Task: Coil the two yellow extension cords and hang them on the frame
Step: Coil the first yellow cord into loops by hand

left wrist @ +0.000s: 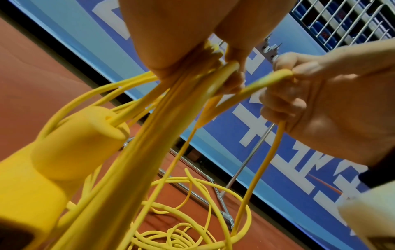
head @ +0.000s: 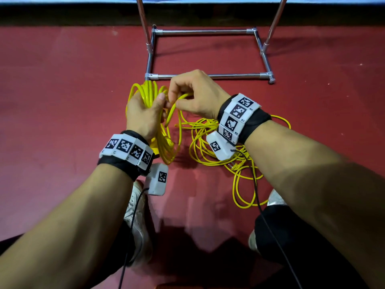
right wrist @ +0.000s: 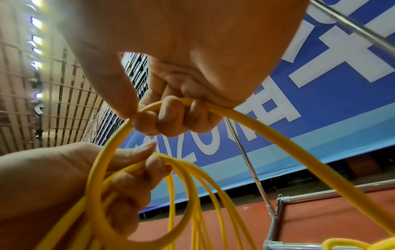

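My left hand (head: 143, 113) grips a bundle of coiled yellow cord loops (head: 164, 142) that hang from it above the red floor. My right hand (head: 191, 94) is just right of it, fingers curled round a single strand of the same cord (right wrist: 245, 118), pinched between thumb and forefinger. That strand arcs toward the left hand (right wrist: 119, 186). A yellow socket block (left wrist: 70, 143) dangles by the coil in the left wrist view. Loose yellow cord (head: 239, 163) lies tangled on the floor under my right wrist. The chrome frame (head: 208, 75) stands just beyond both hands.
The frame's base is a rectangle of chrome tubes with two uprights (head: 143, 21) rising at its sides. A blue banner wall (left wrist: 278, 152) runs behind it. My white shoes (head: 137, 222) stand on the red floor near the loose cord.
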The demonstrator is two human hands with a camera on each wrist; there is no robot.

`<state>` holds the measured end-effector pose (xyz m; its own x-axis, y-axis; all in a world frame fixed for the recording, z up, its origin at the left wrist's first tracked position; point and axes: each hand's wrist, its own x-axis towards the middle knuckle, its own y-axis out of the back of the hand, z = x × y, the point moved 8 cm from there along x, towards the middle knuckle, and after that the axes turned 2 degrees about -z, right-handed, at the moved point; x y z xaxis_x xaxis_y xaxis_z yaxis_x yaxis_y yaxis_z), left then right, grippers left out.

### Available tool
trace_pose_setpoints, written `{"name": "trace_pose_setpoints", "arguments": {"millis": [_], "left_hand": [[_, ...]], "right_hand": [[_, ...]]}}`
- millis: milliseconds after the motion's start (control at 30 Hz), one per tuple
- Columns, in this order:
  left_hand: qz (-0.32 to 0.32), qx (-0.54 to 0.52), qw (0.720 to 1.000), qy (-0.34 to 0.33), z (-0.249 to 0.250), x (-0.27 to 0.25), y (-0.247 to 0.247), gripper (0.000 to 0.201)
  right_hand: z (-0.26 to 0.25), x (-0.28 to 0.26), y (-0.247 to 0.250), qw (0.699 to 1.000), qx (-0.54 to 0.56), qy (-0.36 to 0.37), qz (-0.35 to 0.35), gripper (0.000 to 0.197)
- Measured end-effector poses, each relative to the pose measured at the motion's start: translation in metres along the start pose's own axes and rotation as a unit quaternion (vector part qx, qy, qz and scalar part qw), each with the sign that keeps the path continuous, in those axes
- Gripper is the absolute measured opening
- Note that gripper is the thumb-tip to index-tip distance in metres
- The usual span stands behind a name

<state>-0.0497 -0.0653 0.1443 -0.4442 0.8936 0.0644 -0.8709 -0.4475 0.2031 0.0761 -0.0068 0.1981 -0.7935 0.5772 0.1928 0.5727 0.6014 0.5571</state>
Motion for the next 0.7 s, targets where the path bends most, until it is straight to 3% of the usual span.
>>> {"name": "trace_pose_setpoints", "arguments": {"millis": [100,200,333,500,700], "left_hand": [[-0.020,-0.031,0.999,0.021,-0.001,-0.003,-0.006,0.033],[-0.012,-0.050,0.997,0.055,-0.002,-0.008,-0.010,0.023],[0.002,-0.061,0.995,0.079,-0.006,-0.014,-0.015,0.035],[0.022,-0.024,0.996,0.079,-0.005,-0.022,-0.016,0.051],[0.028,-0.043,0.996,0.077,-0.005,-0.018,-0.014,0.050]], "right_hand": [[0.000,0.002,-0.003,1.000,0.026,0.004,0.010,0.014],[0.008,0.003,0.000,0.999,0.023,-0.005,0.049,0.014],[0.026,-0.002,0.010,0.995,0.013,-0.033,0.092,0.033],[0.038,-0.005,0.009,0.993,-0.016,-0.072,0.091,0.042],[0.041,-0.007,0.007,0.993,-0.042,-0.070,0.086,0.043]]}}
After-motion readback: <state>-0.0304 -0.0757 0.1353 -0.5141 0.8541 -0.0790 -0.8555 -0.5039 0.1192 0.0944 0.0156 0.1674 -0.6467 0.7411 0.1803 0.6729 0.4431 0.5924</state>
